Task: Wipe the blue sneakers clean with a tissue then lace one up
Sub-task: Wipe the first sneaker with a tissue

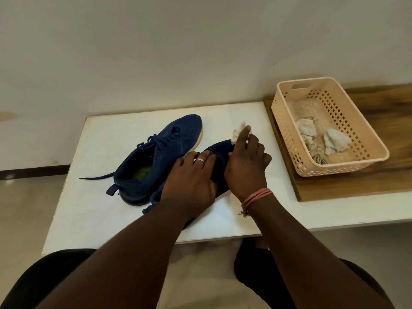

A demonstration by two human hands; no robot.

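Two blue sneakers lie on a white table (100, 204). The far sneaker (165, 143) is laced, its toe pointing away to the right and a lace end trailing left. The near sneaker (219, 152) lies mostly under my hands. My left hand (191, 177), with a ring, presses flat on its middle. My right hand (246, 166) holds a crumpled white tissue (238, 132) against the toe of the near sneaker.
A peach plastic basket (287, 134) stands on a wooden board (379, 181) at the right, with several crumpled used tissues (334, 141) inside. A white wall rises behind the table. My dark-clothed knees are below the table's front edge.
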